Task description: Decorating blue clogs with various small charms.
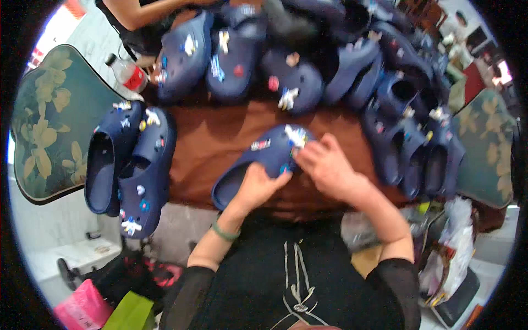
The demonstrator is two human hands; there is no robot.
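A navy foam clog (263, 155) lies in front of me on the brown cloth, toe pointing away to the right. My left hand (257, 186) grips it by the near side, thumb over the upper beside a small blue charm (285, 169). The fingers of my right hand (331, 169) are bent together against the clog's toe, right by a white figure charm (296, 135); what is between the fingertips is too small and covered to make out. A pink-and-white charm (260, 144) sits on the clog's upper.
A pair of charm-covered clogs (147, 148) rests at the left edge. Several more clogs (234, 63) line the far side and others (412, 143) the right. A red-labelled bottle (130, 76) stands behind the left chair back (60, 121). Another person's arm (137, 12) reaches in at the top.
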